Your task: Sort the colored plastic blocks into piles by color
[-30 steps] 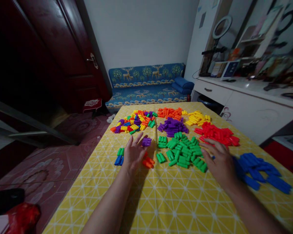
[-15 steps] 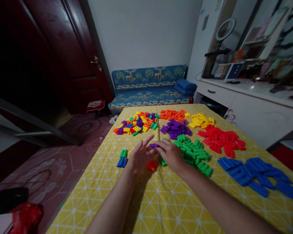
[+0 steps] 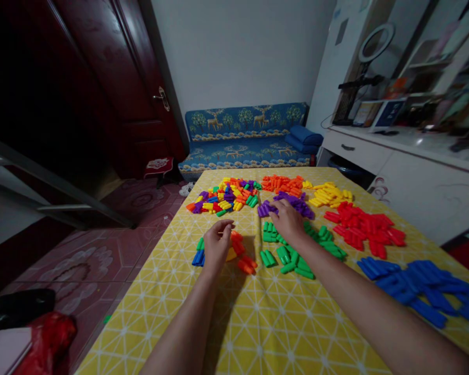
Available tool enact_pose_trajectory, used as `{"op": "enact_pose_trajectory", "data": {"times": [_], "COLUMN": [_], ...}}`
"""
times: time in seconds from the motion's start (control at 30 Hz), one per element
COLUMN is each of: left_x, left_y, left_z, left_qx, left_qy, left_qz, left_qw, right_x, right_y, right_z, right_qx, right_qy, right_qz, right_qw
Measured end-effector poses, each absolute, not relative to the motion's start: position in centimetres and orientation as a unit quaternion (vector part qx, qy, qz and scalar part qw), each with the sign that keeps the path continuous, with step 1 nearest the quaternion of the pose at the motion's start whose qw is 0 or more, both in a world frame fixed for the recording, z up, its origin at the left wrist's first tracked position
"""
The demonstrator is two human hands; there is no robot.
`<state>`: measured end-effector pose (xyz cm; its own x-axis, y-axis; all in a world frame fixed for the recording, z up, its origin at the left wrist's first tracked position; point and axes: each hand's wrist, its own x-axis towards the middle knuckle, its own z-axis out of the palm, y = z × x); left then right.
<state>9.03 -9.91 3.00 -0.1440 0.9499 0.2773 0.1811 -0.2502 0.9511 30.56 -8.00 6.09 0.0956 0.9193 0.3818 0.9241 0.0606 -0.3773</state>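
My right hand (image 3: pixel 288 221) reaches into the pile of purple plastic blocks (image 3: pixel 305 209), fingers closed round a purple block (image 3: pixel 264 208) at the near left edge. My left hand (image 3: pixel 218 242) hovers over the yellow cloth with its fingers bent towards the thumb; whatever is between them, if anything, is hidden. Just right of it lie orange blocks (image 3: pixel 247 264), with a yellow piece (image 3: pixel 231 254) partly covered by the hand. Behind the left hand, blue blocks (image 3: pixel 198 258) and green ones (image 3: pixel 199 243) show in part. Green blocks (image 3: pixel 293 260) spread below my right forearm.
A mixed-colour heap (image 3: pixel 222 197) sits at the far left of the table (image 3: pixel 172 323). Orange (image 3: pixel 282 184), yellow (image 3: pixel 330 195), red (image 3: pixel 361 227) and blue piles (image 3: pixel 422 284) line the back and right. Beyond are a sofa (image 3: pixel 242 151) and a white cabinet (image 3: pixel 406 177).
My hands have parted. The right moved forward and right to the purple pile, from where both held a purple block. My left hand curled its spread fingers. The view shifted slightly.
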Motion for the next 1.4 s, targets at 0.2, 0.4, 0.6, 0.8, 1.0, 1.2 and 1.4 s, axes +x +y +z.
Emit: {"op": "enact_pose_trajectory", "data": {"times": [0.2, 0.4, 0.6, 0.8, 1.0, 1.2, 1.4], "left_x": [8.0, 7.9, 5.9, 2.8, 5.9, 6.8, 6.4], "left_y": [-9.3, -9.0, -9.0, -8.3, -8.0, -9.1, -9.4], "left_z": [2.2, 1.6, 2.7, 2.2, 1.0, 1.7, 2.3], "left_qx": [0.599, 0.611, 0.58, 0.572, 0.631, 0.761, 0.764], "left_qy": [0.556, 0.561, 0.604, 0.725, 0.627, 0.455, 0.407], "left_qz": [0.504, 0.485, 0.52, 0.366, 0.404, 0.331, 0.346], "left_qw": [0.278, 0.276, 0.169, 0.113, 0.212, 0.323, 0.361], "right_x": [28.5, 27.4, 22.9, 21.4, 21.2, 21.4, 21.9], "right_y": [-11.8, -14.7, -18.2, -17.1, -16.4, -15.5, -14.9], "right_z": [4.2, 4.0, 1.4, -1.7, -2.1, -2.6, -3.1], "right_qx": [-0.663, -0.648, -0.515, -0.507, -0.513, -0.541, -0.529], "right_qy": [-0.729, -0.716, -0.786, -0.772, -0.77, -0.712, -0.668], "right_qz": [0.017, 0.0, 0.115, 0.143, 0.131, 0.177, 0.231], "right_qw": [0.171, 0.26, 0.322, 0.356, 0.356, 0.411, 0.471]}}
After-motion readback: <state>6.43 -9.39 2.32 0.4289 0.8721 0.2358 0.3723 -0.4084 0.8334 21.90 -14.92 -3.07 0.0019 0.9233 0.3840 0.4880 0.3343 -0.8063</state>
